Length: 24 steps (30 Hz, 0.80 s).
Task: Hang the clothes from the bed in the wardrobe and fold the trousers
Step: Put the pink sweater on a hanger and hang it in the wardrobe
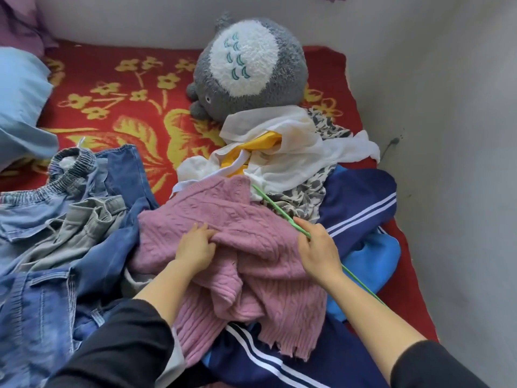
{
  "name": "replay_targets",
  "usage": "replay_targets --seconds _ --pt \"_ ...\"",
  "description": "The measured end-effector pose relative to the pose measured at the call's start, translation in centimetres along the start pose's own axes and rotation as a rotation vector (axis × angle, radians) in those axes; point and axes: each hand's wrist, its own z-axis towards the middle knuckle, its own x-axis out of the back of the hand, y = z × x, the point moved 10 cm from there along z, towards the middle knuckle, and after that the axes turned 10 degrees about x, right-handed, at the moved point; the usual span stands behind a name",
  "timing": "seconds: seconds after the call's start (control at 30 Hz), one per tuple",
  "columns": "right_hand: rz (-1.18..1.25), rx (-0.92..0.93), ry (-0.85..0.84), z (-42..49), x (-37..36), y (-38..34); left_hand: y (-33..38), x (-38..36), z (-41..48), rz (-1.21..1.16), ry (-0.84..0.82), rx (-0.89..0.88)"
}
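Left hand point(195, 247) grips pink sweater point(218, 208) — right hand point(319, 249) holds green hanger point(279, 210).

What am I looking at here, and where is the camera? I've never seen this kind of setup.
There is no machine: these are a person's two bare hands, filmed by one wide camera worn on their head, looking down at a bed with a red flowered blanket. The left hand grips a fold of the pink sweater. The right hand holds a thin green hanger. Jeans lie to the left and a navy striped tracksuit to the right. White clothes and a grey plush toy lie behind.
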Motion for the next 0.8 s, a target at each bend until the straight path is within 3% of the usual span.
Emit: replay_targets --seconds 0.13,0.23,0.33,0.4,0.43,0.5,0.53,0.57,0.7,0.73,0.8 --pt "-0.038 -0.026 0.018 0.3 1.1 0.4 2.5 -1.6 -4.1 -0.323 -0.327 -0.163" --pt "-0.036 -0.018 -0.021 0.0 0.3 -0.8 3.5 -5.1 -9.7 -0.33 -0.604 -0.216" --pt "-0.047 0.007 -0.116 -0.8 -1.9 -2.0 3.8 -8.0 -13.2 -0.336 -0.745 -0.238" --pt "-0.07 0.013 -0.178 -1.7 -3.5 -2.4 2.9 -7.4 -12.4 -0.438 -0.645 -0.18" --pt "-0.075 0.014 -0.206 -2.1 -4.2 -2.5 2.0 -5.4 -10.9 -0.538 -0.473 -0.114" --pt "-0.089 0.013 -0.26 -2.8 -5.3 -2.4 -1.8 0.1 -8.0 -0.641 0.024 0.03" --pt "-0.101 0.01 -0.288 -3.0 -5.8 -2.3 -3.7 2.3 -7.2 -0.554 0.214 0.097" --pt "-0.109 0.005 -0.317 -3.3 -6.1 -2.1 -5.0 3.3 -6.3 -0.432 0.274 0.145" --pt "-0.09 -0.037 -0.379 -3.8 -6.8 -1.5 -10.6 -1.5 -2.7 -0.094 -0.192 0.362" --pt "-0.084 -0.048 -0.367 -3.7 -6.6 -1.5 -11.1 -2.5 -2.8 -0.072 -0.261 0.375" --pt "-0.062 -0.065 -0.335 -3.6 -6.2 -1.7 -10.6 -2.6 -3.4 -0.138 -0.238 0.296"
